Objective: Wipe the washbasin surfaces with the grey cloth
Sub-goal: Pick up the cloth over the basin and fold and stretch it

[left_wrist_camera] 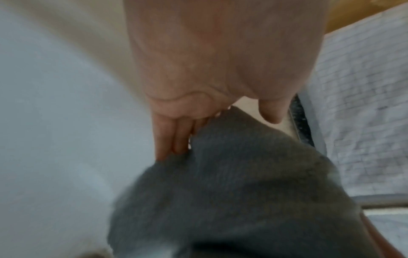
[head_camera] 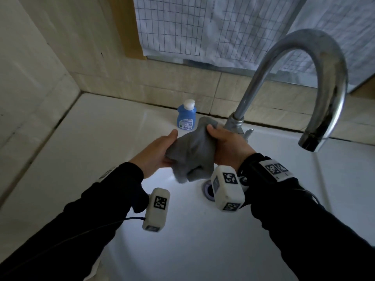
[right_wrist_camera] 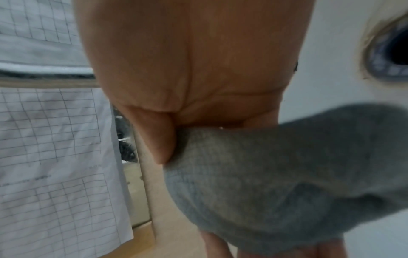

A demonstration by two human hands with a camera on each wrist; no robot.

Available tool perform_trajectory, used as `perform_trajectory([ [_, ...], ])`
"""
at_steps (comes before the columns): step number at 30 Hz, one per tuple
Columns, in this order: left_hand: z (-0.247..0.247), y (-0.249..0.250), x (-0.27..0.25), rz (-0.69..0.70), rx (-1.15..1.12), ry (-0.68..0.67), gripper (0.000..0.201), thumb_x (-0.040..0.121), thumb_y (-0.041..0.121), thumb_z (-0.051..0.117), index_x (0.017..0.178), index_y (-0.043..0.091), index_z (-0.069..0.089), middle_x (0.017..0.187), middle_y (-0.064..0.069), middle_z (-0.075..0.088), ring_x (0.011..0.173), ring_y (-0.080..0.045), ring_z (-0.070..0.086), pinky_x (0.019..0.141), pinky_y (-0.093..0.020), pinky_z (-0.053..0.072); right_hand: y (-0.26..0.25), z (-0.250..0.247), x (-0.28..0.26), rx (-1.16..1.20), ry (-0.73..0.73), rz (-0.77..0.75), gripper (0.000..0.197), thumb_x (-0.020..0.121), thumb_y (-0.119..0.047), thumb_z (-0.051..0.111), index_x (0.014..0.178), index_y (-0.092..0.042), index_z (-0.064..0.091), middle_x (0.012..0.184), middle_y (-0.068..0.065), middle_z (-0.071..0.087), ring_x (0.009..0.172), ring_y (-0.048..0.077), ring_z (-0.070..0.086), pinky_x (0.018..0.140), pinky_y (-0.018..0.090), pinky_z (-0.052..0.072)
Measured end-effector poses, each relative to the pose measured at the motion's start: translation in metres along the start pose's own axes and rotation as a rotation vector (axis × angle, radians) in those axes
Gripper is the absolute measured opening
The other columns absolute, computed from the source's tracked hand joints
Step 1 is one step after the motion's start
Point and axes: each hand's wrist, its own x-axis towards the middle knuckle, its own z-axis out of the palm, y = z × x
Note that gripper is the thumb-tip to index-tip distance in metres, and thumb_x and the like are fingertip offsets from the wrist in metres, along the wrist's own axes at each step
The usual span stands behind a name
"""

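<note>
The grey cloth (head_camera: 192,153) hangs bunched between both hands above the white washbasin (head_camera: 203,240). My right hand (head_camera: 227,145) pinches its right side. In the right wrist view the thumb (right_wrist_camera: 159,139) presses into the cloth (right_wrist_camera: 276,174) and the fingers lie under it. My left hand (head_camera: 158,153) is palm-up at the cloth's left edge. In the left wrist view its fingers (left_wrist_camera: 172,136) run fairly straight under the cloth (left_wrist_camera: 232,192), and the thumb (left_wrist_camera: 271,111) stands clear of it. The fingertips of both hands are hidden by the fabric.
A tall curved chrome tap (head_camera: 294,67) rises at the back right, its spout over the right of the bowl. A small blue bottle (head_camera: 186,116) stands on the back ledge, just behind the cloth. The drain (head_camera: 208,189) lies under my right wrist. Tiled walls close the left and back.
</note>
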Motion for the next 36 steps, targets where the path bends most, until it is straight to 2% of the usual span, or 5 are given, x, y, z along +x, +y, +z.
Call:
perform_trajectory([
  [8,-0.002,0.013,-0.008,0.172,-0.058,0.013,0.024,0.082,0.003,0.057,0.098,0.02,0.062,0.074,-0.008,0.063,0.069,-0.018,0.059,0.068,-0.029,0.047,-0.003,-0.004,-0.002,-0.172,0.022,-0.033,0.013,0.086,-0.006,0.049,0.095,-0.007,0.058,0.089,0.009,0.068,0.086,0.022,0.066,0.068,0.032,0.056],
  [14,-0.013,0.013,-0.005,0.165,0.152,0.08,0.035,0.062,0.002,0.071,0.091,0.021,0.062,0.09,-0.006,0.059,0.087,-0.021,0.057,0.075,-0.029,0.047,-0.003,-0.009,-0.001,-0.418,0.175,-0.046,0.064,0.069,0.018,0.055,0.122,-0.015,0.043,0.076,0.008,0.052,0.075,0.02,0.056,0.048,0.018,0.05],
  [21,-0.016,0.014,-0.004,0.386,0.677,0.248,0.012,0.07,0.006,0.068,0.071,0.017,0.064,0.066,0.01,0.059,0.062,-0.001,0.054,0.06,-0.016,0.036,0.002,-0.005,0.002,-0.893,0.297,-0.212,0.013,0.075,0.002,0.061,0.083,-0.008,0.065,0.065,-0.004,0.053,0.064,0.006,0.047,0.052,0.016,0.038],
  [27,-0.019,0.016,-0.007,0.231,0.28,0.186,0.018,0.075,0.01,0.065,0.06,0.015,0.057,0.062,0.0,0.052,0.061,-0.012,0.047,0.061,-0.025,0.037,0.004,-0.007,0.005,-0.704,0.31,-0.236,0.022,0.079,-0.003,0.059,0.067,-0.019,0.051,0.073,0.005,0.051,0.075,0.02,0.05,0.068,0.029,0.048],
  [36,-0.011,0.017,-0.01,0.049,-0.066,0.182,0.011,0.088,0.022,0.054,0.098,0.018,0.055,0.082,-0.005,0.054,0.069,-0.02,0.053,0.051,-0.029,0.045,0.003,-0.003,0.006,-0.377,0.378,-0.05,0.027,0.084,-0.018,0.06,0.109,-0.019,0.048,0.098,0.004,0.054,0.087,0.019,0.055,0.061,0.032,0.05],
])
